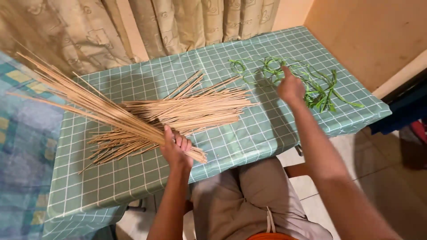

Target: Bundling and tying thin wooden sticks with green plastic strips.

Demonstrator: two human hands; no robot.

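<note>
Sticks fan up and leftward from my left hand, whose fingers curl tight around the bundle near its lower end, above the table's near edge. More sticks, a loose pile, lie on the green checked tablecloth. My right hand reaches into the green strips; whether its fingers pinch one, I cannot tell.

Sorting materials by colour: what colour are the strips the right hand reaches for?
Green strips, clearest in the head view, under the right hand.
</note>
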